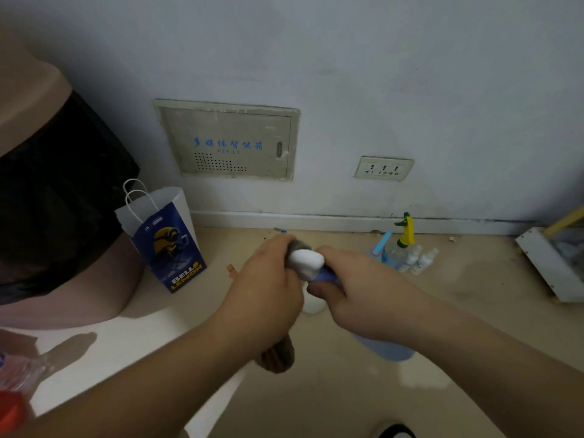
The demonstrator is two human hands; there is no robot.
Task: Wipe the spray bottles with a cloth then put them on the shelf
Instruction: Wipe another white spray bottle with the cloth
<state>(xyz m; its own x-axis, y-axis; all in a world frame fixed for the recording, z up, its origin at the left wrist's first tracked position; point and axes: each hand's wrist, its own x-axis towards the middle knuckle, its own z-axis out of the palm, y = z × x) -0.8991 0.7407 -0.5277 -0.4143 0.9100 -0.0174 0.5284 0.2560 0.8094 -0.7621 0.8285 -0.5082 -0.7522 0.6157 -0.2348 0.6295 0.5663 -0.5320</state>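
Note:
My right hand (360, 292) grips a blue spray bottle (387, 349) by its neck, holding it tilted above the floor with its white spray head (308, 262) pointing up and left. My left hand (268, 289) holds a brown-grey cloth (278, 358) wrapped against the white head; the cloth's tail hangs below my wrist. Further back on the floor by the wall stand more spray bottles: a clear one with a yellow-green trigger (404, 235), a blue-topped one (380, 248) and small white ones (420, 260).
A blue and white paper bag (167, 245) stands at the left beside a pink bin with a black liner (57, 197). A white low shelf or tray (550, 263) sits at the right. On the wall are a panel box (230, 140) and a socket (384, 168).

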